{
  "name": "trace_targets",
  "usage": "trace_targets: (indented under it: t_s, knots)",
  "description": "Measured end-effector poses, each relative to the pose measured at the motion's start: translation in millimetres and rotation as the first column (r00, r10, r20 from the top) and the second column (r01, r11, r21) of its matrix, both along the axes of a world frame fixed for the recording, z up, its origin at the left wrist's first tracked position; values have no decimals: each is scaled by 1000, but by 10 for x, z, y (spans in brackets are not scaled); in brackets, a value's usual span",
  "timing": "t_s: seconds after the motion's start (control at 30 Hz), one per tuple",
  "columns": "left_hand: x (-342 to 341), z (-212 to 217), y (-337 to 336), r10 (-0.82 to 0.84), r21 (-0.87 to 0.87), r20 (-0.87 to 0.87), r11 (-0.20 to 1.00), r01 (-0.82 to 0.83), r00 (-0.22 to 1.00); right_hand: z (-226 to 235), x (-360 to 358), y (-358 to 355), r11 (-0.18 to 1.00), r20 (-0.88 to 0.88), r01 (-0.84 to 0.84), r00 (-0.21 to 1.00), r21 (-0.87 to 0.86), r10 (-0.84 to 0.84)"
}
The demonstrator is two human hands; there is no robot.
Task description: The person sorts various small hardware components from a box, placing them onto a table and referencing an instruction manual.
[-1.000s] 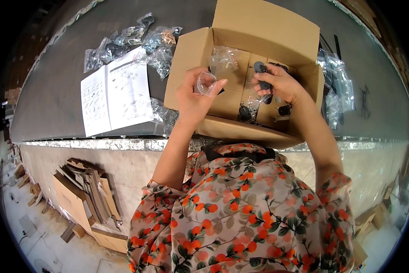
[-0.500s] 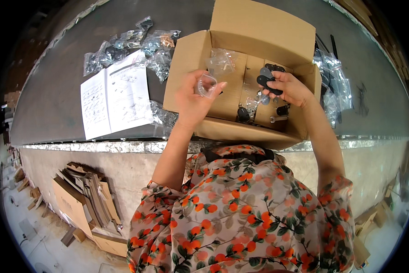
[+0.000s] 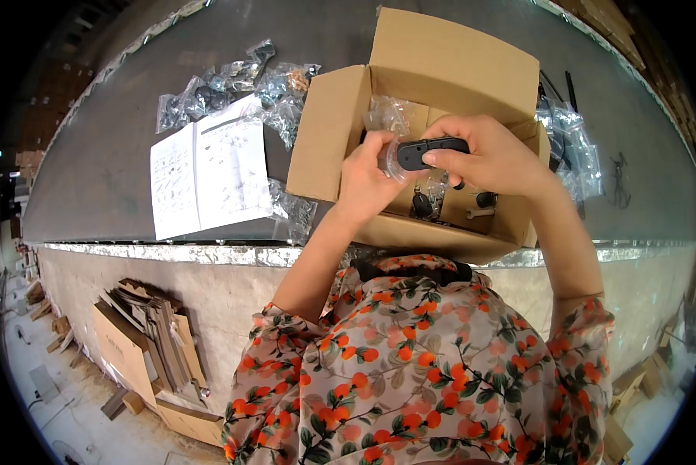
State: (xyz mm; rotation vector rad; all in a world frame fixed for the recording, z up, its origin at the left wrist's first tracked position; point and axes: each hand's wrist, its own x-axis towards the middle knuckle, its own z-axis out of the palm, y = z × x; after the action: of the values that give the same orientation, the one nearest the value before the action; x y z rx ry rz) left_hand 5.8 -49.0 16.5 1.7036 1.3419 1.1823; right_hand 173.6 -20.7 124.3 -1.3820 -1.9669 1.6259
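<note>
Over the cardboard box (image 3: 329, 128), my left hand (image 3: 366, 184) pinches a clear plastic piece (image 3: 392, 163) with a curved rim; whether it is a bag's mouth or a stiff part I cannot tell. My right hand (image 3: 495, 159) grips flat black parts with rounded ends (image 3: 411, 156), the thumb pressed on them. Their tip lies against the clear plastic. Below the hands, inside the box, are small black pieces (image 3: 422, 204), bagged hardware and a wrench (image 3: 480, 213). A crumpled clear bag (image 3: 387, 115) lies at the box's far left inside.
An open instruction sheet (image 3: 174, 182) lies on the dark table (image 3: 92, 170) left of the box. Bags of hardware (image 3: 286, 85) sit behind it, another bag (image 3: 290, 213) beside it. More bagged parts (image 3: 580, 151) lie right of the box. Flattened cardboard (image 3: 150, 341) leans below the table.
My hands have come together over the box. The black parts moved left in my right hand, up to the clear plastic in my left hand. The view has shifted slightly.
</note>
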Motion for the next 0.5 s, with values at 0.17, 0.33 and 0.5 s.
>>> trace_targets:
  t_s: [0.17,0.33,0.5]
  knots:
    - [42,-73,-2,-95,-42,-17,995,95,995,-139,39,35,999,87,-38,995,-16,39]
    - [76,-44,-7,-88,-23,-120,996,86,989,-150,-45,30,999,101,-28,994,-23,30]
    - [115,-12,-23,-63,-61,-61,996,59,996,-343,-148,25,999,-28,38,999,13,-38]
